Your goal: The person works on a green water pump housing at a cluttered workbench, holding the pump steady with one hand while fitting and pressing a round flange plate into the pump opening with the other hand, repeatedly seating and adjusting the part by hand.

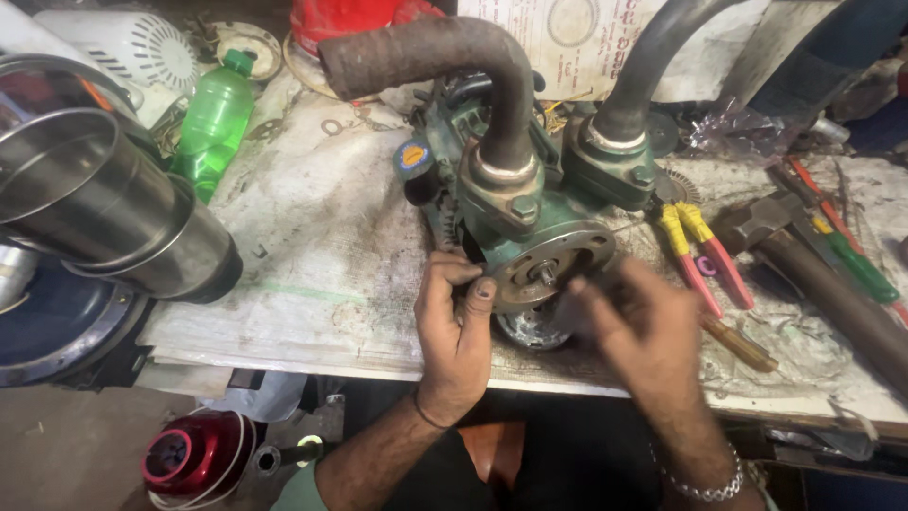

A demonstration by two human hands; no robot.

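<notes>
From the head view we see a green cast-metal pump body (530, 203) with two dark rubber hoses standing near the front edge of the paper-covered table (312, 274). Our left hand (456, 331) grips its lower left side, fingers (445, 274) curled against the casting beside the round grey flange (553, 265). Our right hand (643, 326) is blurred just right of the flange; we cannot tell what its fingers hold. Red-and-yellow-handled pliers (705, 251) lie just beyond.

bare bench (322, 246) left, pliers (705, 251) crowding right
</notes>
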